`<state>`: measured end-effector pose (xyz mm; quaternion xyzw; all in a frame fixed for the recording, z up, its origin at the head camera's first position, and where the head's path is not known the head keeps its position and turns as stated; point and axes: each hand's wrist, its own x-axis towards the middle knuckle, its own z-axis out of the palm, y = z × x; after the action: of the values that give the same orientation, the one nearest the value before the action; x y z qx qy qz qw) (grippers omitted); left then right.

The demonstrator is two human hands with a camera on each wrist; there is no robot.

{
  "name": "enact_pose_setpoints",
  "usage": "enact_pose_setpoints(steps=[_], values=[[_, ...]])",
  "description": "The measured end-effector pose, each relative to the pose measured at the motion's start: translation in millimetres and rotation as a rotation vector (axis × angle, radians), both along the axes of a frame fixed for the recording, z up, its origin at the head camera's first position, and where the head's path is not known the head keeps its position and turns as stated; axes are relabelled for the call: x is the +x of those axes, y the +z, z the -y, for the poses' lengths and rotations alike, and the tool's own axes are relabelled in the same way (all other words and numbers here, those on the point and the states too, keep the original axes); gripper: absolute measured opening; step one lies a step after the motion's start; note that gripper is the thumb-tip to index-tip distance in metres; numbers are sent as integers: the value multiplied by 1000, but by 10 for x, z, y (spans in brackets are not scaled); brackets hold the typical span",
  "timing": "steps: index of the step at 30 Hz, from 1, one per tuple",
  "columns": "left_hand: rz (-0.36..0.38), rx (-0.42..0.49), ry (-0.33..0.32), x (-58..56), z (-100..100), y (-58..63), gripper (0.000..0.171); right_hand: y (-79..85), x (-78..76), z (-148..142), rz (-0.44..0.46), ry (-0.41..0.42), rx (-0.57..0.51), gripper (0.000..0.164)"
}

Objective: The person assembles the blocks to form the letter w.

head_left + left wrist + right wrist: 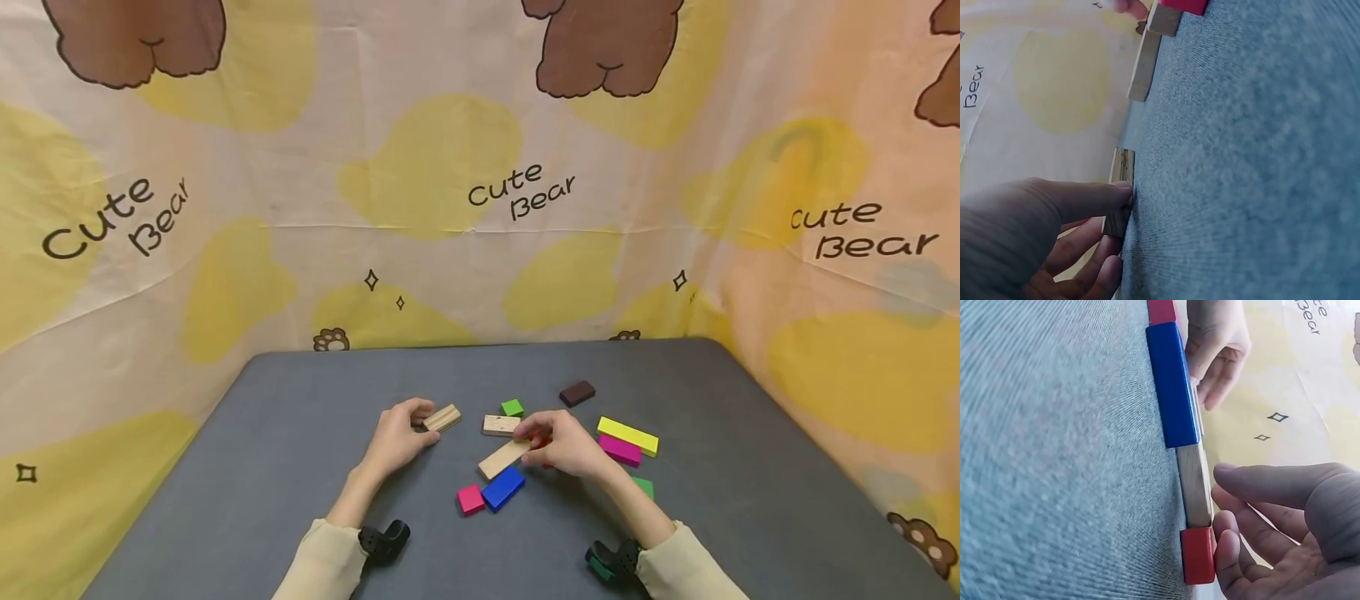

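Note:
My left hand point(397, 435) pinches a wooden block point(442, 417) with striped grain, low against the table. In the left wrist view the thumb point(1107, 197) lies on the near face of that block and the fingers are behind it. My right hand point(562, 443) is over the right end of a plain wooden plank point(504, 458), its fingers loosely bent. In the right wrist view, fingertips point(1227, 547) are right beside a red block point(1197, 556), partly hidden in the head view. A blue block point(503, 489) and a pinkish-red block point(471, 500) lie in front of the plank.
Behind the plank lie a short wooden block point(501, 425) and a green block point(512, 407). A dark brown block point(577, 393) is farther back. To the right are a yellow block point(628, 437), a magenta block point(619, 450) and another green block point(643, 487), partly hidden by the right forearm.

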<state>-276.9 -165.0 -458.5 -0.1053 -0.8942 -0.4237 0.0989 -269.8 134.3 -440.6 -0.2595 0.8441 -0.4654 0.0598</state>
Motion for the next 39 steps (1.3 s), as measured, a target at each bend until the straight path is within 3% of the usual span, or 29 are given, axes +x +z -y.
enact_pose_setpoints(steps=[6, 14, 33, 39], values=[[0, -15, -6, 3, 39, -22, 43, -52, -27, 13, -2, -6, 7, 28], [28, 12, -61, -11, 83, -36, 41, -55, -14, 0, 12, -52, 8, 31], [99, 11, -107, -62, 169, 56, 39, -33, -71, 57, 59, -108, 28, 38], [103, -46, -172, -65, 243, 71, 38, -12, -44, 70, 36, -102, 57, 36]])
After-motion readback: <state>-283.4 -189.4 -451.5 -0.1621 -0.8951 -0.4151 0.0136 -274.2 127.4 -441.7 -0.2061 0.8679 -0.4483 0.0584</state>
